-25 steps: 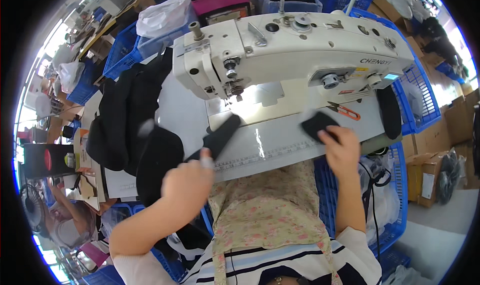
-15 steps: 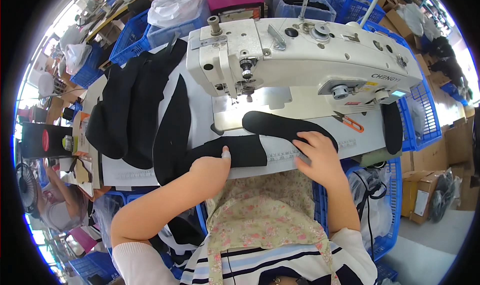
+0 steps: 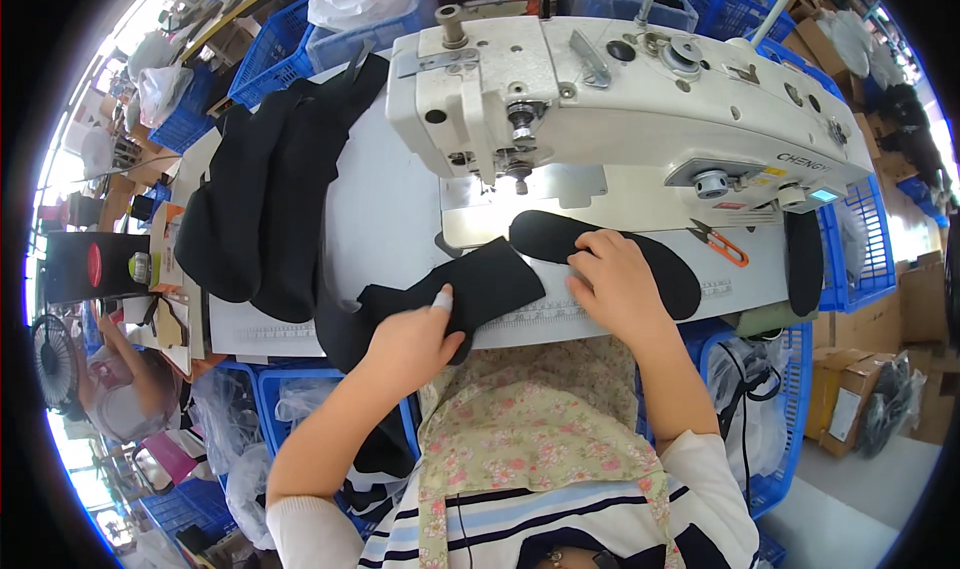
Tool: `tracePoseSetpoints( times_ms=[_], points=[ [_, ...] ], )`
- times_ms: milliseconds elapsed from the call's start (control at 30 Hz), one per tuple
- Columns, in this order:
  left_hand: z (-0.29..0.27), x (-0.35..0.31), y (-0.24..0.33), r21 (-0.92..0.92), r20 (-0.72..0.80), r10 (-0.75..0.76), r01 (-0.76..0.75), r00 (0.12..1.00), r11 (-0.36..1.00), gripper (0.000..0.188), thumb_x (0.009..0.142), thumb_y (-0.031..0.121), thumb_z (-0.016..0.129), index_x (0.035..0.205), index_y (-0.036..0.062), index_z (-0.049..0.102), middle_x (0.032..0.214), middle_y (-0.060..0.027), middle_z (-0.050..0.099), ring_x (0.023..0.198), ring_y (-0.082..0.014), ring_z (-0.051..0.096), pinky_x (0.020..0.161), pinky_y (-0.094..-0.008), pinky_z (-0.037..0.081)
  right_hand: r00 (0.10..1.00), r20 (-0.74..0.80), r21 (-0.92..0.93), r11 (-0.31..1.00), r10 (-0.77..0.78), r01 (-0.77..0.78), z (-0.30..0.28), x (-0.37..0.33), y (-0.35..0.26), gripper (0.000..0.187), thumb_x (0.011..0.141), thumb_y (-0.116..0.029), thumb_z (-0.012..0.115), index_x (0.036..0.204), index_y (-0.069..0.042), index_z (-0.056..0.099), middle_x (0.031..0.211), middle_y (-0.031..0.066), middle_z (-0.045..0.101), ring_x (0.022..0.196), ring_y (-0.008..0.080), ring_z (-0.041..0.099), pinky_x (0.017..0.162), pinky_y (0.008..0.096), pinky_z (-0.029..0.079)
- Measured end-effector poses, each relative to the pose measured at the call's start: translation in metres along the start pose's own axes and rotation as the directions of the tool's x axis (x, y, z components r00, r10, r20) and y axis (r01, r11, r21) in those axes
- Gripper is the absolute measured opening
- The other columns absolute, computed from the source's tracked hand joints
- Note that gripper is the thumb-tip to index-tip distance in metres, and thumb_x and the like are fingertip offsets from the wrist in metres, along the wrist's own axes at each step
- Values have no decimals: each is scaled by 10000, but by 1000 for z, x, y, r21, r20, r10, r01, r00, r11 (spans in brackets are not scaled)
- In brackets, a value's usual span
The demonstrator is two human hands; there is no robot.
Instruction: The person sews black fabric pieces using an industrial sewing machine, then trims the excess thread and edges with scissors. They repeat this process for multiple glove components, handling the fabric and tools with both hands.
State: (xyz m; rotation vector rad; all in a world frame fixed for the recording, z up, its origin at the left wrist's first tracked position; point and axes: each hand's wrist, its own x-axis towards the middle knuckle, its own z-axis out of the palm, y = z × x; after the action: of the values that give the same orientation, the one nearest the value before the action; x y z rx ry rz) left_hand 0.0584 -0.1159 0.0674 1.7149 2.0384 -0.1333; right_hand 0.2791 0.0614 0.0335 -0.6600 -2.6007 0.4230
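Note:
My left hand (image 3: 412, 344), a pale cover on one fingertip, is closed on a black fabric piece (image 3: 495, 284) with a broad straight-cut end. That piece lies tilted at the table's near edge, its end close to a black sole-shaped piece (image 3: 545, 237). My right hand (image 3: 618, 284) rests over the sole-shaped piece, fingers apart and slightly bent, and does not lift it. Beyond both hands stands a white sewing machine (image 3: 640, 104); its needle area (image 3: 490, 181) has no fabric under it. Orange-handled thread snips (image 3: 725, 246) lie right of my right hand.
Black fabric pieces (image 3: 270, 199) are heaped on the left of the table. Another black sole-shaped piece (image 3: 803, 259) lies at the right edge. Blue baskets (image 3: 785, 419) flank my lap. A ruler strip (image 3: 265, 344) runs along the near edge. At far left sits another person (image 3: 125, 389).
My left hand has turned the black fabric piece so its straight end swings up toward the machine. My right hand has shifted left along the sole-shaped piece. The view has moved slightly.

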Motion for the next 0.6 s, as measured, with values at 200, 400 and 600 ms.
tracePoseSetpoints(
  times_ms=[200, 400, 600],
  points=[
    [-15, 45, -4, 445, -177, 645, -524, 744, 726, 723, 681, 200, 683, 1363, 73, 477, 1419, -86, 444, 1072, -233, 523, 843, -385, 470, 995, 94, 23, 1000, 17, -19, 8, 21, 4, 204, 708, -79, 679, 896, -39, 612, 975, 100, 581, 966, 287, 560, 836, 411, 475],
    [-22, 77, -23, 434, -238, 540, -409, 807, 803, 643, 710, 208, 666, 1316, 67, 501, 1354, -94, 485, 970, -226, 518, 765, -345, 453, 997, 62, -45, 998, -45, 48, 13, 36, 4, 226, 669, -82, 675, 874, -64, 582, 904, 65, 544, 892, 252, 553, 739, 399, 488],
    [-13, 92, -30, 174, -433, 443, -409, 785, 896, 647, 756, 287, 716, 1305, 35, 484, 1300, -126, 495, 1162, -315, 482, 927, -425, 425, 994, 33, -42, 994, -102, 104, 29, 60, 12, 264, 724, -125, 683, 968, -60, 604, 949, 71, 554, 954, 255, 552, 789, 390, 477]
  ],
)
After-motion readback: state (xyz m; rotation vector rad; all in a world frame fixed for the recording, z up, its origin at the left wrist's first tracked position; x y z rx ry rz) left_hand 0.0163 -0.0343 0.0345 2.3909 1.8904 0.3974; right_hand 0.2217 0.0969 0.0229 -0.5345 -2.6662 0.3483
